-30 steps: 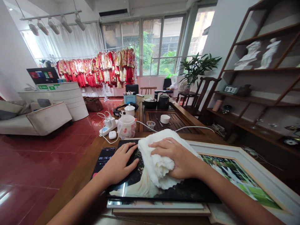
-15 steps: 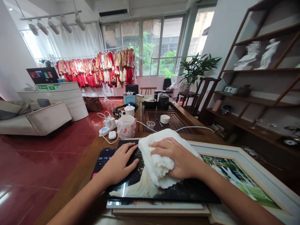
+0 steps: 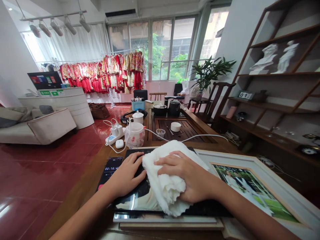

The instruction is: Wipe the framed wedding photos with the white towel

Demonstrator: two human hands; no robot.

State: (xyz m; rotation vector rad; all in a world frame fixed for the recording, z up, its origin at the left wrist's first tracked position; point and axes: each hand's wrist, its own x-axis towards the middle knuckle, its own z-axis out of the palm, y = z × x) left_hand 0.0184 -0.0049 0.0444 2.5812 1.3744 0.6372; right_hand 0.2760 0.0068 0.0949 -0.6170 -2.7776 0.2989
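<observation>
A white towel (image 3: 172,186) lies bunched on a glossy black picture panel (image 3: 135,203), covering much of its surface. My right hand (image 3: 183,173) is closed over the towel and presses it against the panel. My left hand (image 3: 127,175) rests on the panel's left side, fingers stretched out, with the thumb near the towel's edge. Part of a pale dress shows in the picture below the towel. Under the panel, more framed pictures (image 3: 170,226) are stacked. On the right, partly beneath my right forearm, is a white-framed wedding photo (image 3: 257,190).
A phone (image 3: 108,171) showing a timer lies left of the panel. Behind are a power strip (image 3: 113,135), a white earphone case (image 3: 119,144), a bagged cup (image 3: 136,135), a small white bowl (image 3: 175,126) and a cable (image 3: 200,135) crossing the table.
My right hand and the towel have moved slightly left and toward me across the panel. The left hand has stayed almost still.
</observation>
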